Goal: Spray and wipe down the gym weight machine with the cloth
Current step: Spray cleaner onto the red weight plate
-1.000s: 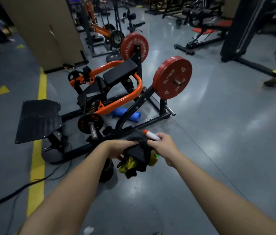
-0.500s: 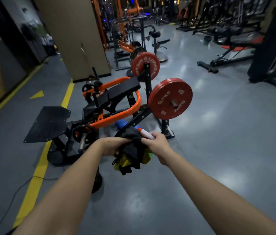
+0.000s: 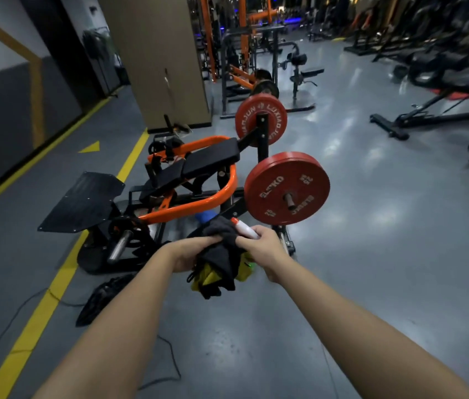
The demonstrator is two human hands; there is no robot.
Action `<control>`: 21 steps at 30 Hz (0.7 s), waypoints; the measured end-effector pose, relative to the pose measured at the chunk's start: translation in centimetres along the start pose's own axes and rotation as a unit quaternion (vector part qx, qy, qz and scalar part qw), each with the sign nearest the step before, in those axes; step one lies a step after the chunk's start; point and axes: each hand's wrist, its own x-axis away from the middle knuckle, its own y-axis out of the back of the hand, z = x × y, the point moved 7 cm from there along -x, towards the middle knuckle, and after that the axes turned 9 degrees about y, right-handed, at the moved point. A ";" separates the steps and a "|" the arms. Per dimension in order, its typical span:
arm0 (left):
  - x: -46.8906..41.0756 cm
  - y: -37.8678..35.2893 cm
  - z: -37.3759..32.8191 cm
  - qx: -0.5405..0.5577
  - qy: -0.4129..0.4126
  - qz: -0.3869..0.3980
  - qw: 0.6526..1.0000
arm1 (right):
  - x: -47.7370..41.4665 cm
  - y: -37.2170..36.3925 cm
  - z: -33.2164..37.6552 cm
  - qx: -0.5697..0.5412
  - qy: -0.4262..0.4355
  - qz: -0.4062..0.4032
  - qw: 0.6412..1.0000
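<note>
- While both forearms reach forward at the middle of the head view, the left hand [image 3: 187,253] grips a dark cloth [image 3: 218,254], its fingers curled into the bunched fabric.
- The right hand [image 3: 267,249] is closed round a spray bottle [image 3: 244,228]. The bottle's white neck and red tip project up and to the left from the fist.
- The cloth hangs between the two hands and covers most of the bottle. A yellow part of the cloth shows below the dark folds.
- Whether the right fingers also pinch the cloth cannot be told.
- The weight machine [image 3: 198,180] stands on the grey floor just beyond the hands. It has an orange tube frame, black pads and a black footplate [image 3: 83,200] on the left.
- A red weight plate [image 3: 286,188] sits on the near right-hand sleeve, just above the right hand in the view. A second red plate [image 3: 260,119] sits on the far side.
- A blue roller [image 3: 206,217] lies under the frame, partly hidden by the cloth.
- A yellow floor line [image 3: 54,283] runs along the left of the machine, and a thin black cable [image 3: 170,367] lies on the floor beneath the arms.
</note>
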 end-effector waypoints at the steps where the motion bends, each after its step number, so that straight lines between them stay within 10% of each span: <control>1: -1.2 -0.7 -1.0 0.005 0.006 0.006 1.000 | -0.9 1.2 -0.1 0.008 -0.007 -0.001 1.000; 21: -27.6 -12.4 -25.5 0.180 -0.045 -0.061 0.981 | -30.8 26.4 -2.2 0.041 -0.036 0.011 0.998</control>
